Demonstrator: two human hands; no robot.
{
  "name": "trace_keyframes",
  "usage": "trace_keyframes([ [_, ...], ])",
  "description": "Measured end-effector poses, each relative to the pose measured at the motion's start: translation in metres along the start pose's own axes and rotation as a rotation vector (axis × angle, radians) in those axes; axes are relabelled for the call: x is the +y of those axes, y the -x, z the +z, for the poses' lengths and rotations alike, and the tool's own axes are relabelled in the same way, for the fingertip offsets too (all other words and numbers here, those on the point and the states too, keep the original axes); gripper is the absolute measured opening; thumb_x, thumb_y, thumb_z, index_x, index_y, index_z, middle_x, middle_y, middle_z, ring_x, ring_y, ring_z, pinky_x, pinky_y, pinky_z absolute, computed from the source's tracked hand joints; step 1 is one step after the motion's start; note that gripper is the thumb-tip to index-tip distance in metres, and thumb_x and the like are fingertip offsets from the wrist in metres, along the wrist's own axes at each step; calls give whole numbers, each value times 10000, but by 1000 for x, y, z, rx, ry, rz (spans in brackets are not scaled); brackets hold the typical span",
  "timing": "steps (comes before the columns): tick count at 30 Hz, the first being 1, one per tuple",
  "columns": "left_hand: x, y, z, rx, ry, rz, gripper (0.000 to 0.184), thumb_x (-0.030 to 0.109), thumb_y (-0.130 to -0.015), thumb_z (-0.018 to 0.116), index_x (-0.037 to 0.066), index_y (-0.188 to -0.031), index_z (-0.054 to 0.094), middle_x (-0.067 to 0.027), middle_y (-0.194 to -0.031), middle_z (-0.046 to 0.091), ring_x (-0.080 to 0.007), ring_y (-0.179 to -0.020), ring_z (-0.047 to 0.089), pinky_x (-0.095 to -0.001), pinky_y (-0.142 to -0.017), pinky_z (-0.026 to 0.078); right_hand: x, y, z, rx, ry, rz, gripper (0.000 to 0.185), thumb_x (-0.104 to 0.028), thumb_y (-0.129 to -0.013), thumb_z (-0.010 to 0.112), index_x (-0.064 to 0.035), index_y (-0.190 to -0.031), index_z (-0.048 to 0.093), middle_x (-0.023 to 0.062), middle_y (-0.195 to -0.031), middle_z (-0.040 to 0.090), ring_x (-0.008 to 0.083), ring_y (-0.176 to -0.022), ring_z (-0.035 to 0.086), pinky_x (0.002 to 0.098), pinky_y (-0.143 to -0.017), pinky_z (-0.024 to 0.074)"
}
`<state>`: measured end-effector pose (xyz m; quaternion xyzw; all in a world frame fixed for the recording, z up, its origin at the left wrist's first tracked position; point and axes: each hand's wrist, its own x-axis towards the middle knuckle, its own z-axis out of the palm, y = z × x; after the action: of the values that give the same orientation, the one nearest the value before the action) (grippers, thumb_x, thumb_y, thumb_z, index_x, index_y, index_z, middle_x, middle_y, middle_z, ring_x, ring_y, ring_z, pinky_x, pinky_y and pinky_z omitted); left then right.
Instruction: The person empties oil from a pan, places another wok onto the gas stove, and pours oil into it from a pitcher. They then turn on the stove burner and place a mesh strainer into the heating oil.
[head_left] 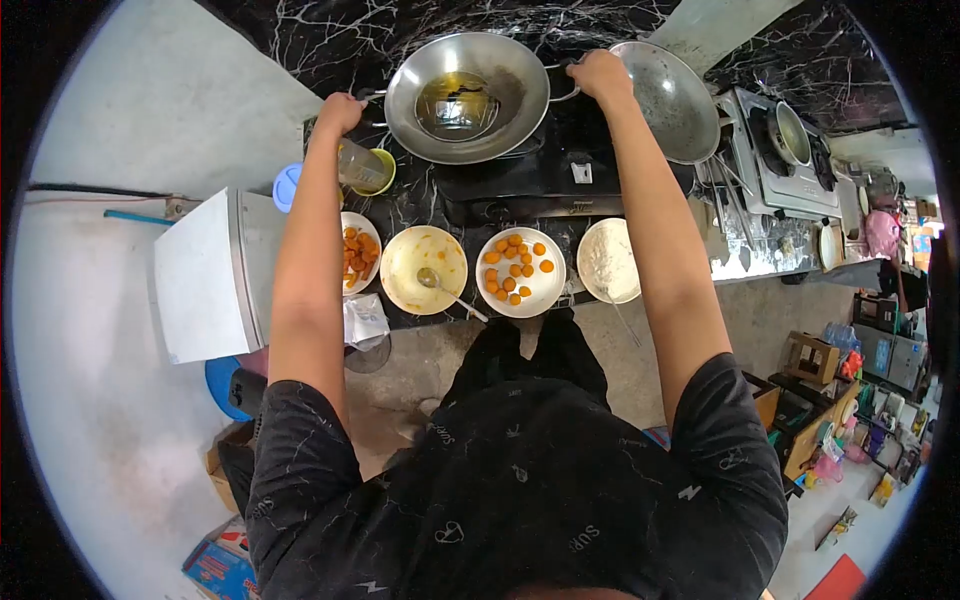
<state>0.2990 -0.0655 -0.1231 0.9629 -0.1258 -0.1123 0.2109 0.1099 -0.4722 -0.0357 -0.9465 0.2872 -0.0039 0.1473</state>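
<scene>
A large metal wok (520, 120) with oil in its bottom sits over the black stove (520, 182). My left hand (341, 114) is closed on its left handle, and my right hand (600, 75) grips the right handle. Along the counter's front edge stand a plate of orange pieces (360, 252), a bowl (405, 270) with batter remains and a spoon (430, 278), a white plate (510, 302) with several orange balls, and a bowl of white flour (610, 262), partly behind my right forearm.
A second wide metal pan (668, 105) lies right of my right hand. A clear jug (360, 168) stands beside my left forearm. Farther right are tongs (738, 200) and another stove (780, 185) with a small pan (792, 135).
</scene>
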Motion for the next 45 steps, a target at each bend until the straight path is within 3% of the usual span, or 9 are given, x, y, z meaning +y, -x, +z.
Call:
trace_keyframes([
  [13,20,17,-29,98,143,24,321,309,-820,681,2,-731,663,-225,-825,668,-395,-823,634,-442,-731,476,2,5,-3,26,-36,-2,423,-386,-782,691,-10,-974,716,215,-1074,677,363,-1023,651,439,-888,523],
  [23,59,45,-57,96,175,111,335,329,-840,649,4,-761,674,-219,-803,666,-401,-793,621,-450,-711,465,31,23,-40,32,-45,20,456,-411,-767,695,-2,-970,720,218,-1037,686,364,-1004,656,438,-872,521],
  [28,98,72,-70,61,195,145,341,325,-854,632,-10,-825,685,-184,-746,668,-326,-736,639,-407,-700,466,67,26,-59,17,-81,36,433,-415,-762,676,-27,-946,732,209,-1022,690,378,-983,657,453,-874,513],
  [36,178,99,-52,-14,261,218,345,312,-861,608,-21,-874,698,-156,-720,664,-288,-700,633,-383,-690,465,150,49,-130,54,9,-68,432,-428,-784,653,-12,-866,733,216,-901,693,385,-919,657,439,-838,513],
  [39,210,101,-37,-59,287,245,351,313,-861,603,-24,-879,701,-152,-722,667,-275,-692,636,-379,-690,467,191,46,-150,165,-14,-106,369,-380,-713,696,-11,-727,694,153,-681,670,279,-685,662,375,-686,505],
  [40,221,103,-32,-78,300,251,354,313,-860,603,-26,-882,702,-152,-723,668,-268,-691,638,-378,-691,470,205,45,-157,165,-7,-101,369,-380,-713,696,-11,-727,694,153,-681,670,279,-685,662,375,-686,505],
  [42,243,112,-20,-82,320,243,356,312,-860,603,-28,-884,703,-151,-720,668,-261,-688,640,-375,-689,472,230,40,-171,122,60,-85,404,-439,-755,670,-54,-855,740,213,-874,689,368,-899,661,431,-831,511],
  [45,278,129,-6,-67,343,245,360,311,-861,601,-34,-889,701,-151,-713,667,-253,-682,643,-370,-681,474,250,57,-200,82,37,-86,400,-424,-731,663,-44,-834,734,219,-865,686,373,-882,663,426,-814,515],
])
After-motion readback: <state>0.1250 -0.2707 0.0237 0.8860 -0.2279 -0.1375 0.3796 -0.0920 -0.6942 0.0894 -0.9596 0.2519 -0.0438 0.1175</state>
